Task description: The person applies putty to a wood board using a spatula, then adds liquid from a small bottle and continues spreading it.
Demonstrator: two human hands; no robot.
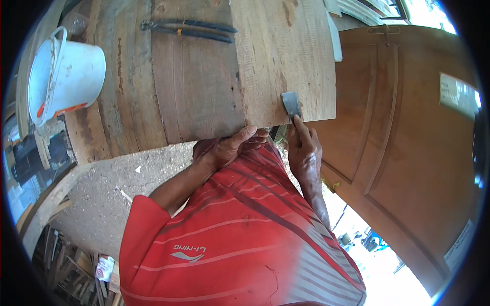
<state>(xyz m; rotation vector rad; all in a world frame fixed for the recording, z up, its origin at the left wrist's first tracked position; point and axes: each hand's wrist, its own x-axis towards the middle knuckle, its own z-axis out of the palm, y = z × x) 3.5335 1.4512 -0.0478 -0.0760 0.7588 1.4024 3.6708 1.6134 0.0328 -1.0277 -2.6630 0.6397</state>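
In my right hand (305,145) is a putty knife (291,103), my index finger stretched along it. Its flat grey blade lies against the pale wooden board (286,61), close to the near edge. My left hand (237,145) is beside that edge, in front of my shirt, with its fingers curled and thumb uppermost. Whatever it may hold is hidden. Brown patches mark the pale board. To its left runs a darker plank (199,92) of the same worktop.
Long-handled black pincers (189,30) lie at the worktop's far side. A white bucket (79,74) rests on its left end. Brown panelled door (352,102) stands close on the right. Scrap wood (81,270) is piled on the ground at lower left.
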